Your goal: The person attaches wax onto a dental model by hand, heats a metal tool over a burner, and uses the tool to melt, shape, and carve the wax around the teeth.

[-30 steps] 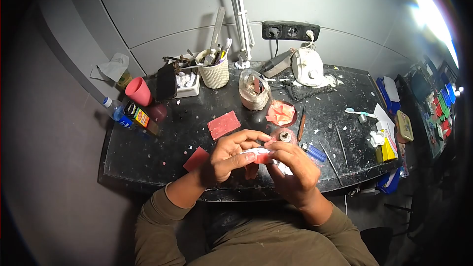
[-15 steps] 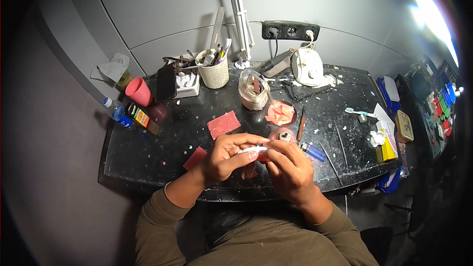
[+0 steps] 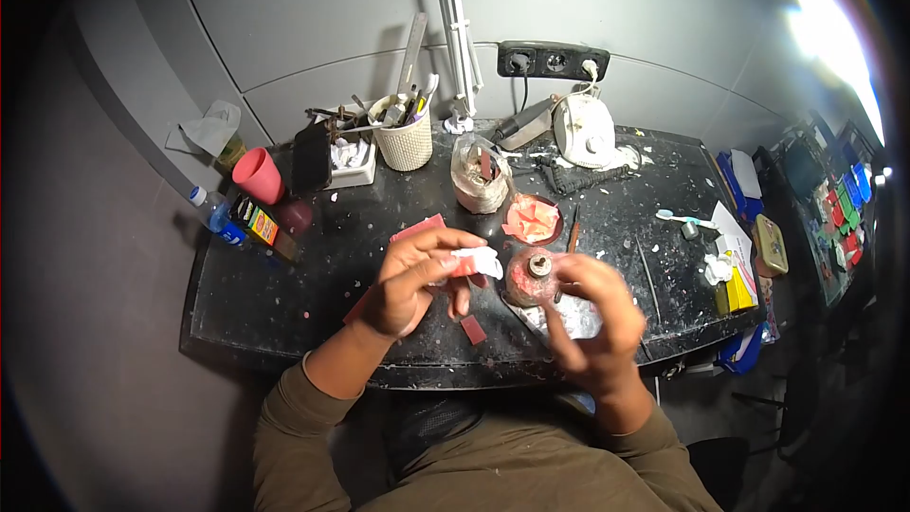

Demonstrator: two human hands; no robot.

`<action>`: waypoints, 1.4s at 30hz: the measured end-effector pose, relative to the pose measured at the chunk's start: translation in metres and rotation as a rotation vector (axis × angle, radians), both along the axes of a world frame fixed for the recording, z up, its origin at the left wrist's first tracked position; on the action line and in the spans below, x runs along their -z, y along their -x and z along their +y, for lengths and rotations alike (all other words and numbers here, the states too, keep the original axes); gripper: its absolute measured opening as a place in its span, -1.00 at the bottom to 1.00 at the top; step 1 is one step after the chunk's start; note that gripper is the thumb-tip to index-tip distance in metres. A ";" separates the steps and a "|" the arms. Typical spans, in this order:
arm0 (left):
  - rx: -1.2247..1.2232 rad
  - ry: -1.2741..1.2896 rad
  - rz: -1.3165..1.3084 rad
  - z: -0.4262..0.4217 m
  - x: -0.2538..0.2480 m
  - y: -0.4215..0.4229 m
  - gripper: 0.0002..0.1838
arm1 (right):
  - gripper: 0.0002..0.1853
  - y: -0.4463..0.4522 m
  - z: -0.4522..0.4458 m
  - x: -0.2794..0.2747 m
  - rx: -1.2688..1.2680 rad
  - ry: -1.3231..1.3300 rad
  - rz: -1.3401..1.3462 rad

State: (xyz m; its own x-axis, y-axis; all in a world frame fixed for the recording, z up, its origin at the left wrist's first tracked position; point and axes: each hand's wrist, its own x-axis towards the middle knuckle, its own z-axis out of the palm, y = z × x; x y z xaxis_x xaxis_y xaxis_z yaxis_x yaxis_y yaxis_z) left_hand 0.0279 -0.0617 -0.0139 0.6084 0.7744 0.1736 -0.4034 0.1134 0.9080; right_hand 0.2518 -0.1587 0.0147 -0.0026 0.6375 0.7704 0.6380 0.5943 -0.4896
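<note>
My left hand (image 3: 408, 283) pinches a small white plaster cast (image 3: 482, 262) with pink wax along its edge, above the front middle of the bench. My right hand (image 3: 604, 318) has its fingers apart and is slightly blurred; nothing shows in it. It is beside a round glass spirit lamp (image 3: 531, 280) with a metal wick holder, and over a shiny foil-like sheet (image 3: 575, 318). Below the cast lies a small piece of pink wax (image 3: 473, 330). A larger pink wax sheet (image 3: 417, 227) is partly hidden behind my left hand.
A pink-stained dish (image 3: 533, 220), a plastic-wrapped jar (image 3: 480, 180) and a brown-handled tool (image 3: 574, 228) lie behind the lamp. Tool cup (image 3: 405, 144), pink cup (image 3: 258, 176) and bottle (image 3: 220, 218) stand left. A toothbrush (image 3: 687, 219) and yellow box (image 3: 735, 296) lie right.
My right hand has let go of the cast and moved right, beside the spirit lamp. The left hand keeps the cast, now turned with its white side outward. The blue lighter is hidden now.
</note>
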 end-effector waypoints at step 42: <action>-0.160 0.226 -0.224 0.033 0.024 -0.002 -0.46 | -0.64 -0.071 0.095 0.024 0.402 0.998 -0.411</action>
State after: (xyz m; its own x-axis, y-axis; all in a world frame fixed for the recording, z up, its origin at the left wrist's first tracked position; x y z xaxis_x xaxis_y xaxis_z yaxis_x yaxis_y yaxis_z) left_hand 0.0304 -0.0284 -0.0383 0.4421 0.8911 0.1026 -0.6185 0.2200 0.7543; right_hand 0.3233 -0.0638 -0.0096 0.2050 0.9747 -0.0897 0.9141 -0.2234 -0.3385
